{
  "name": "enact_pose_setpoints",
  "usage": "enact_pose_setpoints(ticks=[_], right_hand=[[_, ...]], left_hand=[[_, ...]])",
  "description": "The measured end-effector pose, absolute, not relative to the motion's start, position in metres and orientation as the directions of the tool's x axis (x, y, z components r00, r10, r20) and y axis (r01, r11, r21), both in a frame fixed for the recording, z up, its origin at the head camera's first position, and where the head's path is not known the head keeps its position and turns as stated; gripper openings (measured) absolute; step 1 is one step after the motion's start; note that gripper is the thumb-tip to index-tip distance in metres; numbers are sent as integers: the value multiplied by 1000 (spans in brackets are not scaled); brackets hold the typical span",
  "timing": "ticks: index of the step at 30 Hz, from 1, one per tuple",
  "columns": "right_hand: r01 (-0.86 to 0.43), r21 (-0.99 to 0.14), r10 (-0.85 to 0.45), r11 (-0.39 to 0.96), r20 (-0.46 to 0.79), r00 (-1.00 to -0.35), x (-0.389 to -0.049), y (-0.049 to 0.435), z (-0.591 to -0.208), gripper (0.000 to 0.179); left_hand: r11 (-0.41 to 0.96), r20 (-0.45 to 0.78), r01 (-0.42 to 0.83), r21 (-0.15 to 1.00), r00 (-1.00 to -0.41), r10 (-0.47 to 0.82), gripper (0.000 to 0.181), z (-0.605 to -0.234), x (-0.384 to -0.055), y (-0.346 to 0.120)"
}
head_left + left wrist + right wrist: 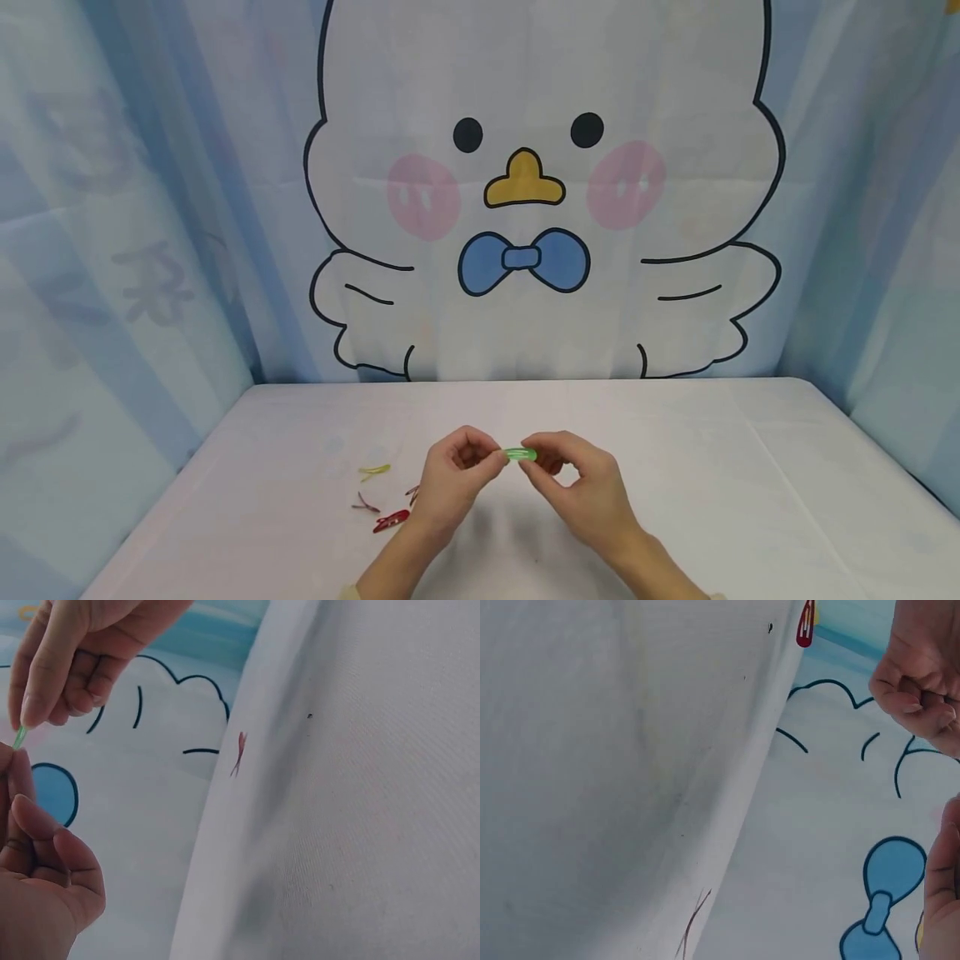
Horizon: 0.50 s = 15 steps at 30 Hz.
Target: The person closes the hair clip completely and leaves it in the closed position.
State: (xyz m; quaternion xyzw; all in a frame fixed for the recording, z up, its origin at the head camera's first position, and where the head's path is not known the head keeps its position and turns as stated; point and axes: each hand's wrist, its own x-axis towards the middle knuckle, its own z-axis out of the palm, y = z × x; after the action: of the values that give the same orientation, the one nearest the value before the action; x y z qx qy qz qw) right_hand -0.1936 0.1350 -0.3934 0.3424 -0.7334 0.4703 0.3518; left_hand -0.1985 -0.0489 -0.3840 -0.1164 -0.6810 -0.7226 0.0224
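A small green snap hair clip (521,454) is held in the air above the table between both hands. My left hand (456,482) pinches its left end between thumb and index finger. At its other end, my right hand (588,487) pinches it the same way. In the left wrist view only a thin sliver of the green hair clip (20,736) shows between the fingertips. The right wrist view cuts off the fingertips, so the clip is hidden there.
Left of the hands on the white-covered table (712,500) lie a yellow clip (375,471), a brownish-red clip (365,503) and a red hair clip (392,522). Another dark reddish clip (412,493) is partly behind my left hand. A printed curtain (547,333) stands behind the table.
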Motion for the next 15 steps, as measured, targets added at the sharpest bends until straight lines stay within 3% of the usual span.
enact_pose_setpoints(ticks=[8,15], right_hand=[[-834,-404,-220,376,836,-503,-193,140,-391,32],[-825,-390,-233,410,829,-508,-194,141,-391,32]], left_hand=[[-81,122,111,991,-981,153,17,-380,-198,-48],[4,166,169,986,-970,180,18,-382,-200,-52]])
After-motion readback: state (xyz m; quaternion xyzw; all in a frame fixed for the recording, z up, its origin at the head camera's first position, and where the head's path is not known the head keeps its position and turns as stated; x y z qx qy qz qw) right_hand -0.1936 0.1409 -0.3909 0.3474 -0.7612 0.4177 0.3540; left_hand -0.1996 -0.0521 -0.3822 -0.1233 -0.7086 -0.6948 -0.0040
